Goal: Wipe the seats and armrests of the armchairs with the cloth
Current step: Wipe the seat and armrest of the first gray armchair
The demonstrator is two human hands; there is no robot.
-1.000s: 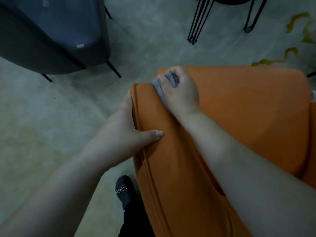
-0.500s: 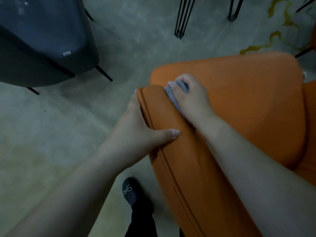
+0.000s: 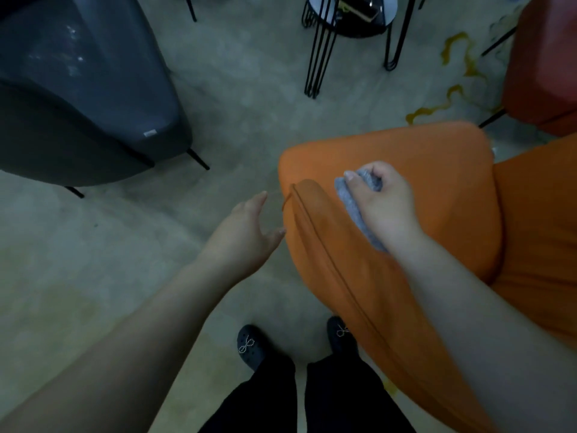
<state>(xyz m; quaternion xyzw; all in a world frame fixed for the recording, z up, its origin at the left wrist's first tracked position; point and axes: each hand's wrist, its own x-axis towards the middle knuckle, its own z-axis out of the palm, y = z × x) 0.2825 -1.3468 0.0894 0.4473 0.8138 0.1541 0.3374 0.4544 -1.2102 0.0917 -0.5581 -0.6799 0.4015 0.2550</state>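
The right hand (image 3: 384, 204) is gripping the grey cloth (image 3: 356, 210) on the orange armchair's armrest (image 3: 337, 245) — the left hand (image 3: 243, 235), at nine o'clock beside it, is hanging open, holding nothing.

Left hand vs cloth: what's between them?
Head view: only the orange armchair's armrest, with its piped seam, lies between the open left hand and the grey cloth under the right hand.
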